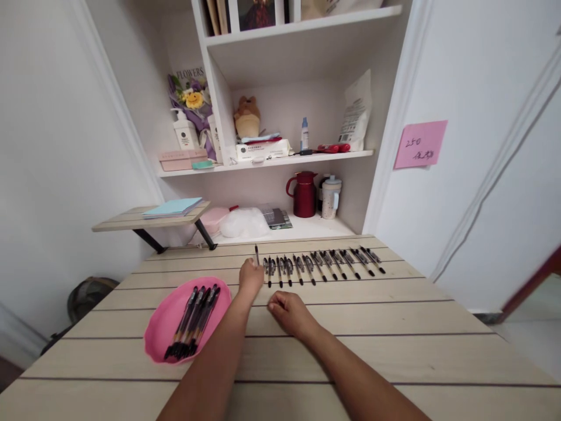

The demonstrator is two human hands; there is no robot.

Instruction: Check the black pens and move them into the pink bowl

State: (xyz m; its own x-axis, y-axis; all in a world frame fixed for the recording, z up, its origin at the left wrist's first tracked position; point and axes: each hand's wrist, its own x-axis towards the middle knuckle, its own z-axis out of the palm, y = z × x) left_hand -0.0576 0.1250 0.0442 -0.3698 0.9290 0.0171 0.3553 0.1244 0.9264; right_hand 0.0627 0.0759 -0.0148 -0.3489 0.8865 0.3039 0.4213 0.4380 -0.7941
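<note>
My left hand is closed around a pen, whose narrow end sticks up past the fingers. It is at the left end of a row of black pens lying side by side across the table. My right hand rests on the wood just in front of that row, fingers curled in, with no object showing in it. To the left of my left forearm, a pink scalloped tray holds a bundle of several more dark pens.
A small raised stand with blue paper occupies the table's back left. Behind the table, white shelves hold a red jug, a pale cup and a plush toy. A pink note is on the right wall.
</note>
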